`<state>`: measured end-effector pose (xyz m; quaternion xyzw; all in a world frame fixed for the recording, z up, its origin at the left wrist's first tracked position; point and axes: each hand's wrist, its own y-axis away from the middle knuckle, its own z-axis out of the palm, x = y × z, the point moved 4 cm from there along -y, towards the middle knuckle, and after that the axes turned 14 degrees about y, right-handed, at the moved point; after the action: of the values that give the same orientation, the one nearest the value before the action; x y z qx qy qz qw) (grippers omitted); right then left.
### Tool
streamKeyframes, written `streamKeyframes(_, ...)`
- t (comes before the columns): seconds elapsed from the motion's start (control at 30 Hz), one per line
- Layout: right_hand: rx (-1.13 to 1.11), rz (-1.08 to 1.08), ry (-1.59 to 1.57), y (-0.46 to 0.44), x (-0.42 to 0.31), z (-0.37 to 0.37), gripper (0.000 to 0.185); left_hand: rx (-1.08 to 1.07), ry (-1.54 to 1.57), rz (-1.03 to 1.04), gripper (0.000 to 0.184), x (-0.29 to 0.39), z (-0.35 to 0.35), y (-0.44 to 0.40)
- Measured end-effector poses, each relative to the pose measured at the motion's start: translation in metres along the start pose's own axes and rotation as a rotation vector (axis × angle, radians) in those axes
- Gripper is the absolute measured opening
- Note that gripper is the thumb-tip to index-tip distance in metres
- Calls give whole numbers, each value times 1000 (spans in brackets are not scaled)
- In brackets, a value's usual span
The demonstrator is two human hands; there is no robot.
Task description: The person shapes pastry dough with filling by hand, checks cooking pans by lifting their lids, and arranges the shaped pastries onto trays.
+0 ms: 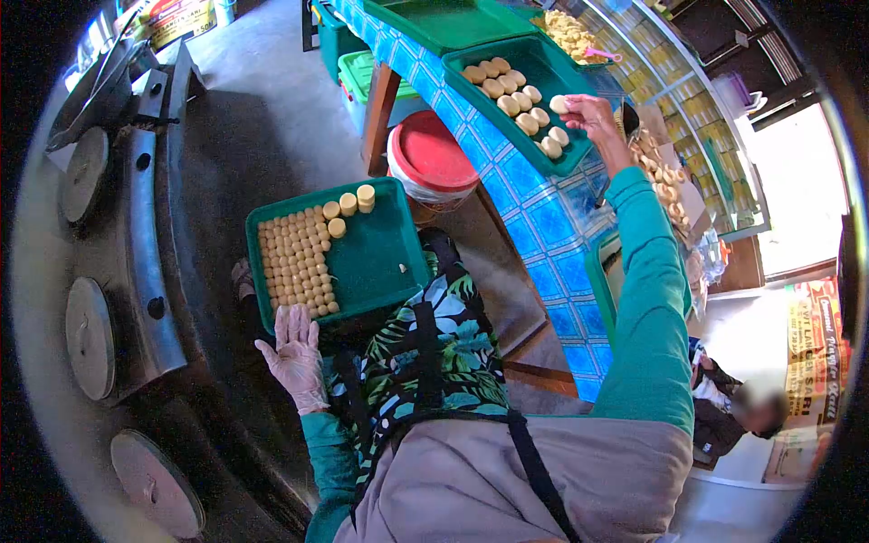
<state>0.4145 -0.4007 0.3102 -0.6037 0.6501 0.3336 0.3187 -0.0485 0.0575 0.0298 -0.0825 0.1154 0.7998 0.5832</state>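
Observation:
My right hand (593,122) reaches over the table and pinches a pale, rounded dough piece (559,104) above the right edge of a green tray (559,163). Several similar dough pieces (508,106) lie in rows in that tray. A second green tray (385,253) rests at my lap. Small dough balls (294,262) fill its left side in tight rows, and a few larger round pieces (348,204) stand at its upper part. My left hand (297,362), in a clear glove, has its fingers spread at the lap tray's near left corner.
A blue checked cloth (534,244) covers the table. Beneath it stands a bucket with a red lid (433,149). Round metal lids (90,339) line a dark stove along the left. Ring-shaped pieces (665,181) lie beyond my right arm. Another person (724,407) is at the right.

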Motion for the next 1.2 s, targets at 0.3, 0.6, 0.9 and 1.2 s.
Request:
streamKeyframes(0.3, 83, -102, 391, -12, 9, 17, 16, 41, 16, 73, 79, -1, 1, -3)
streamKeyframes(0.6, 101, -137, 345, -29, 12, 19, 21, 39, 28, 60, 77, 2, -2, -4)
streamKeyframes(0.9, 290, -800, 1072, -15, -9, 42, 25, 53, 24, 68, 77, 2, -3, -5)
streamKeyframes(1.2, 358, -769, 830, -27, -13, 28, 29, 59, -14, 61, 76, 4, -8, -7)
